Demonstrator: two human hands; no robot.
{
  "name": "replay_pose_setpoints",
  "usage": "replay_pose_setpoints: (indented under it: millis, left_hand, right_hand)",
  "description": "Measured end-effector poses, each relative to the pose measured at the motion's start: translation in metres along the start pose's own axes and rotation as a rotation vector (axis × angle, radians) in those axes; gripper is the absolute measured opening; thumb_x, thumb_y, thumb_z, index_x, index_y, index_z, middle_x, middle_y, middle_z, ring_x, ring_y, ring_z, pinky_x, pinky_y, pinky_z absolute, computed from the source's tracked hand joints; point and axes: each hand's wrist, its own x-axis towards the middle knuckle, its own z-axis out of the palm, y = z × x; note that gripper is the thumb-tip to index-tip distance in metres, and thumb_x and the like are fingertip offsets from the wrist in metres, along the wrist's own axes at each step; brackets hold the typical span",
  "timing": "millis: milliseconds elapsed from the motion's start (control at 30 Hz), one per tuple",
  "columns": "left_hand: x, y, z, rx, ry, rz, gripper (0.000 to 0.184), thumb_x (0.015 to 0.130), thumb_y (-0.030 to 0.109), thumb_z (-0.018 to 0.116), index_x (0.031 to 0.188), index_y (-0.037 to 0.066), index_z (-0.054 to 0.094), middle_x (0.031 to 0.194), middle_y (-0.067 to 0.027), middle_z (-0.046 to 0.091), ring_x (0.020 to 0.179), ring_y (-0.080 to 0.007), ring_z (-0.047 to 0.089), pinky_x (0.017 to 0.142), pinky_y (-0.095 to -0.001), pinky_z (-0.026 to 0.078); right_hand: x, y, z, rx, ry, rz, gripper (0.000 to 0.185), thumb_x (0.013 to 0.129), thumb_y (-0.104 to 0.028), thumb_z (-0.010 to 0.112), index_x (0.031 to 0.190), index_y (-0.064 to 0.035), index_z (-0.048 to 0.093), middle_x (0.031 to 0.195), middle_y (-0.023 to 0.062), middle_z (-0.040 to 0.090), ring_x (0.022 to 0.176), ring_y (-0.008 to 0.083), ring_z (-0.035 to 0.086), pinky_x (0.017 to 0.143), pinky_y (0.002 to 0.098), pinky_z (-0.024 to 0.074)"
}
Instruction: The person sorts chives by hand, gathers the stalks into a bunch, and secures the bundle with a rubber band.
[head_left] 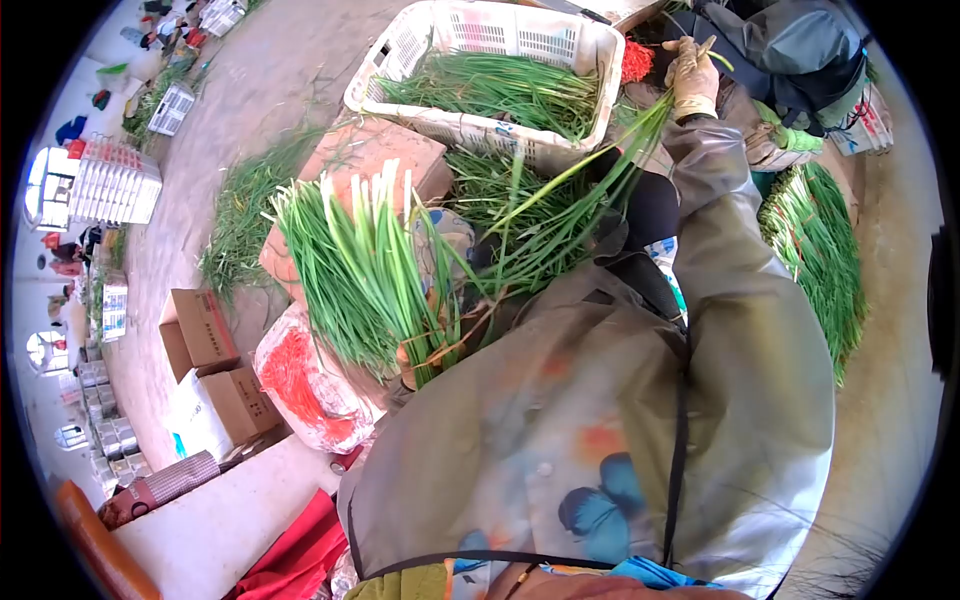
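Greens [500, 88] lie in the white basket [520, 38]; right fingers [685, 60] clamp stalks [650, 125], left fingers [406, 364] a bundle [345, 260].

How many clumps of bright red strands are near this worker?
2. One clump is at left, with pale plastic around it; the other is beside the right end of the white basket, near the right hand. More may be hidden.

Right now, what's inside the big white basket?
Long green stalks lie in the white basket. They hide its bottom, so I can't see whether anything else is underneath.
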Motion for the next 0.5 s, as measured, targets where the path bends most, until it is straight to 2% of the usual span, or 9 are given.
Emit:
replay_pose_setpoints:
  millis: [133, 167, 200, 233, 300, 333, 433, 467, 500]
  left_hand:
    - [0.017, -0.003, 0.007, -0.015, 0.024, 0.103, 0.085, 0.077, 0.049, 0.058, 0.138, 0.007, 0.017, 0.133, -0.0183, 0.035, 0.12, -0.0299, 0.04, 0.101, -0.0449, 0.032]
    - [0.025, -0.005, 0.01, -0.023, 0.036, 0.141, 0.085, 0.077, 0.049, 0.058, 0.138, 0.007, 0.016, 0.133, -0.0183, 0.035, 0.12, -0.0299, 0.04, 0.101, -0.0448, 0.032]
    - [0.033, -0.004, 0.014, -0.028, 0.051, 0.193, 0.085, 0.077, 0.049, 0.058, 0.138, 0.007, 0.016, 0.133, -0.0183, 0.035, 0.12, -0.03, 0.04, 0.101, -0.0448, 0.032]
    - [0.044, -0.003, 0.018, -0.031, 0.073, 0.246, 0.085, 0.077, 0.049, 0.058, 0.138, 0.007, 0.016, 0.133, -0.0183, 0.035, 0.12, -0.0301, 0.04, 0.101, -0.0448, 0.032]
    - [0.064, -0.005, 0.028, -0.046, 0.111, 0.355, 0.085, 0.077, 0.048, 0.058, 0.138, 0.007, 0.015, 0.133, -0.0183, 0.035, 0.12, -0.0302, 0.04, 0.101, -0.0447, 0.032]
    - [0.069, -0.002, 0.023, -0.06, 0.017, 0.267, 0.083, 0.078, 0.047, 0.056, 0.138, 0.005, 0.017, 0.136, -0.018, 0.03, 0.124, -0.0299, 0.035, 0.103, -0.0464, 0.03]
    - [0.09, 0.005, 0.043, 0.077, 0.005, 0.246, 0.079, 0.073, 0.044, 0.064, 0.131, 0.002, 0.031, 0.132, -0.0164, 0.037, 0.125, -0.0305, 0.034, 0.104, -0.0466, 0.028]
    - [0.093, 0.013, 0.045, 0.195, 0.038, 0.227, 0.079, 0.069, 0.042, 0.068, 0.128, 0.002, 0.035, 0.126, -0.0142, 0.043, 0.124, -0.0302, 0.036, 0.102, -0.0435, 0.032]
    - [0.093, 0.006, 0.054, 0.138, 0.098, 0.213, 0.079, 0.067, 0.042, 0.069, 0.128, 0.002, 0.036, 0.12, -0.0124, 0.048, 0.116, -0.0283, 0.045, 0.097, -0.0429, 0.039]
  right_hand:
    - [-0.029, -0.024, 0.022, 0.265, -0.192, 0.103, 0.032, 0.091, -0.031, 0.049, 0.083, -0.0029, 0.062, 0.048, -0.0031, 0.038, 0.038, 0.0067, 0.032, 0.036, 0.0222, 0.0237]
    - [-0.043, -0.029, 0.035, 0.284, -0.209, 0.187, 0.031, 0.09, -0.03, 0.049, 0.084, -0.0028, 0.061, 0.049, -0.0027, 0.038, 0.039, 0.0069, 0.032, 0.036, 0.0222, 0.0221]
    - [-0.059, -0.031, 0.048, 0.381, -0.325, 0.158, 0.031, 0.089, -0.032, 0.051, 0.079, -0.0036, 0.06, 0.053, -0.0017, 0.044, 0.041, 0.0064, 0.035, 0.036, 0.0211, 0.0242]
    - [-0.083, -0.048, 0.067, 0.455, -0.314, 0.191, 0.026, 0.089, -0.028, 0.052, 0.083, -0.0029, 0.057, 0.055, -0.0004, 0.045, 0.041, 0.0068, 0.035, 0.036, 0.021, 0.0252]
    - [-0.11, -0.057, 0.091, 0.528, -0.513, 0.231, 0.026, 0.09, -0.026, 0.05, 0.084, -0.0014, 0.056, 0.054, 0.0, 0.041, 0.04, 0.0077, 0.034, 0.035, 0.0214, 0.0248]
    - [-0.123, -0.062, 0.104, 0.549, -0.541, 0.291, 0.028, 0.091, -0.027, 0.05, 0.083, -0.0008, 0.057, 0.053, -0.0002, 0.04, 0.04, 0.0079, 0.034, 0.035, 0.0217, 0.0245]
    - [-0.16, -0.07, 0.136, 0.555, -0.61, 0.44, 0.034, 0.092, -0.034, 0.046, 0.087, -0.0025, 0.057, 0.051, -0.0036, 0.035, 0.041, 0.0058, 0.029, 0.037, 0.021, 0.0215]
    - [-0.172, -0.071, 0.144, 0.528, -0.617, 0.479, 0.034, 0.091, -0.035, 0.046, 0.084, -0.0032, 0.057, 0.05, -0.0041, 0.034, 0.041, 0.0058, 0.029, 0.037, 0.0206, 0.0221]
    - [-0.182, -0.071, 0.15, 0.482, -0.634, 0.535, 0.035, 0.09, -0.036, 0.048, 0.081, -0.0042, 0.058, 0.052, -0.004, 0.037, 0.041, 0.0063, 0.03, 0.038, 0.0205, 0.0235]
